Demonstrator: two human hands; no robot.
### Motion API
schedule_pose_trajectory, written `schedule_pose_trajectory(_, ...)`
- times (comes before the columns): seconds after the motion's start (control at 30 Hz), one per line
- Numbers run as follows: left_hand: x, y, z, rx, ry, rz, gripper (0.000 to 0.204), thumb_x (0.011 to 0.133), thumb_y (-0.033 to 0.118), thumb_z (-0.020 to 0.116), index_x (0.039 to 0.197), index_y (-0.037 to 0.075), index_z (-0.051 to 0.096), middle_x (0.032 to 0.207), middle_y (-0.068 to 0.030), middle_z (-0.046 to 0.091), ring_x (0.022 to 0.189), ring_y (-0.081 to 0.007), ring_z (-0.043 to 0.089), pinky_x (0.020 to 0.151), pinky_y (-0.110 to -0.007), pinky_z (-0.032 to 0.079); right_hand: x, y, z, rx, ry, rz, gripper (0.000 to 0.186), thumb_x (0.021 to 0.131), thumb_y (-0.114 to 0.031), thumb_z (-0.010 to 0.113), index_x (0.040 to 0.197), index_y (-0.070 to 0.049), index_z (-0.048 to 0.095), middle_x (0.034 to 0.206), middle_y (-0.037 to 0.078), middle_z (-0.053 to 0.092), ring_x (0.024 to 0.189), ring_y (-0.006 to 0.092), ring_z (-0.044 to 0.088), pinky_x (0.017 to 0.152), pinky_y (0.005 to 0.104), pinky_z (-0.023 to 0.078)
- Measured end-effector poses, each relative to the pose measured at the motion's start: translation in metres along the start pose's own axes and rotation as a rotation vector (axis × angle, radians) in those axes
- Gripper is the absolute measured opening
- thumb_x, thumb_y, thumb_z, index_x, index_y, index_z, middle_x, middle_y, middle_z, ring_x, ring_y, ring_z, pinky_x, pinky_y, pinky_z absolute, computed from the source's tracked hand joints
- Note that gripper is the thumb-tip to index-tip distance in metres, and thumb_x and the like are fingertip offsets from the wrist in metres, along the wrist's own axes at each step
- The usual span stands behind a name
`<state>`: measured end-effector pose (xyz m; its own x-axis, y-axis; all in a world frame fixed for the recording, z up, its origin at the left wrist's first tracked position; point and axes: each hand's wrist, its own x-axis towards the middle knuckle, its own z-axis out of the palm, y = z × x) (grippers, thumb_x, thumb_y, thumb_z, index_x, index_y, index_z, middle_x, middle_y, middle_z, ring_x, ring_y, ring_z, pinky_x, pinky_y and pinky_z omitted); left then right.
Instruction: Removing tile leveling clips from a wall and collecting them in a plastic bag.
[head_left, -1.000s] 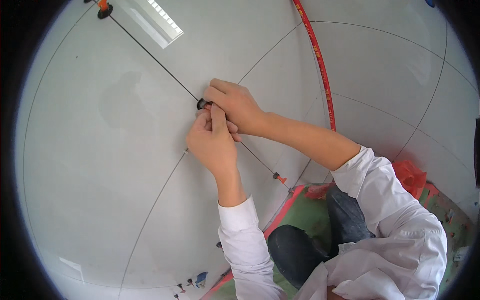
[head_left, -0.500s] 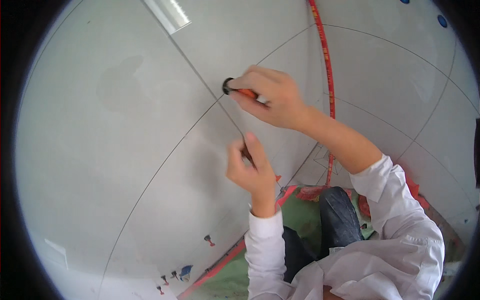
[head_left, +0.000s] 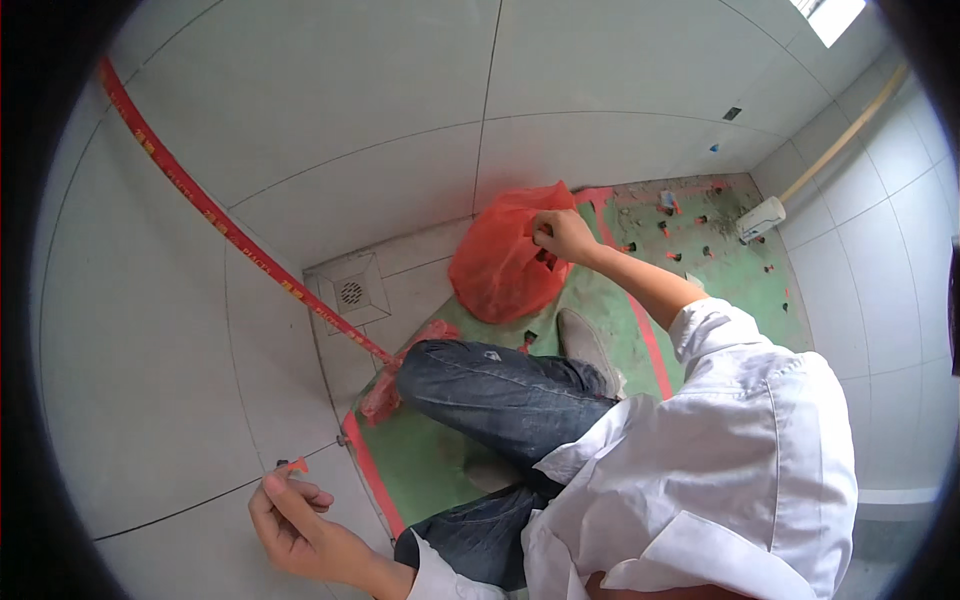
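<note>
My left hand is raised in front of the wall at the lower left, its fingers curled in and the thumb pressed over them. An orange-and-black tile-levelling clip shows right at its fingertips, by a tile joint. I cannot tell whether the hand touches that clip or holds something else. Farther off, my right hand is at the mouth of a red plastic bag, its fingers closed. What they grip is hidden. Dark pieces show inside the bag just below the hand.
Several black-and-orange clips lie on the green floor covering. A red printed hose or strip runs down past the floor drain. A long-handled roller leans at the far right. My knees and a shoe are between the hands.
The view has swung right, from the wall to the floor. My right hand has left the wall, where it held a black-and-orange clip, and reached the red bag. My left hand now appears lower left.
</note>
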<state>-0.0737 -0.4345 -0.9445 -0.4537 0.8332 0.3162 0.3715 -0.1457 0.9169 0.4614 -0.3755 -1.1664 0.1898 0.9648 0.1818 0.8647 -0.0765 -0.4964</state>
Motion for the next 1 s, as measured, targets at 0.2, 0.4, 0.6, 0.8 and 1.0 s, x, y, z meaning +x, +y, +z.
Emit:
schedule_pose_trajectory(0.2, -0.010, -0.006, -0.036, 0.159, 0.049, 0.077, 0.032, 0.113, 0.026, 0.068, 0.105, -0.003, 0.075, 0.072, -0.0016, 0.060, 0.063, -0.0097, 0.050, 0.062, -0.025, 0.042, -0.020, 0.057, 0.068, -0.664, -0.243, 0.180, 0.047, 0.090, -0.039, 0.082, 0.125, -0.008, 0.074, 0.112, 0.020, 0.081, 0.109, 0.0386, 0.077, 0.091, 0.0549, 0.062)
schedule_pose_trajectory(0.4, -0.005, -0.082, -0.130, -0.190, 0.289, -0.207, 0.035, 0.111, 0.036, 0.069, 0.103, 0.002, 0.074, 0.076, -0.0021, 0.063, 0.064, -0.0117, 0.055, 0.061, -0.028, 0.046, 0.006, -0.153, 0.062, 0.174, -0.192, -0.136, 0.031, 0.104, -0.032, 0.073, 0.115, -0.004, 0.078, 0.097, 0.019, 0.078, 0.087, 0.0312, 0.078, 0.079, 0.0459, 0.060)
schedule_pose_trajectory(0.6, -0.029, -0.197, -0.098, -0.067, -0.292, -0.710, 0.040, 0.112, 0.038, 0.068, 0.124, 0.000, 0.073, 0.101, -0.0094, 0.076, 0.079, -0.0172, 0.075, 0.067, -0.032, 0.061, -0.003, -0.386, 0.195, 0.693, -0.796, -0.589, 0.050, 0.111, -0.048, 0.063, 0.106, 0.001, 0.073, 0.086, 0.014, 0.072, 0.079, 0.0214, 0.068, 0.077, 0.0396, 0.057)
schedule_pose_trajectory(0.8, 0.007, -0.211, -0.068, -0.173, -0.360, -0.771, 0.040, 0.111, 0.039, 0.069, 0.125, 0.002, 0.072, 0.107, -0.0114, 0.078, 0.085, -0.0199, 0.077, 0.067, -0.032, 0.057, -0.008, -0.518, 0.286, 0.498, -1.121, -0.533, 0.063, 0.093, -0.059, 0.072, 0.096, 0.002, 0.082, 0.082, 0.022, 0.075, 0.081, 0.0330, 0.075, 0.078, 0.0484, 0.059)
schedule_pose_trajectory(1.0, 0.015, -0.247, -0.047, -0.322, -0.203, -0.790, 0.033, 0.111, 0.033, 0.070, 0.108, 0.001, 0.074, 0.086, -0.0065, 0.075, 0.072, -0.0151, 0.072, 0.060, -0.030, 0.051, -0.008, -0.518, 0.299, 0.388, -0.970, -0.654, 0.059, 0.088, -0.055, 0.075, 0.089, 0.003, 0.081, 0.082, 0.024, 0.077, 0.080, 0.0416, 0.076, 0.075, 0.0526, 0.060)
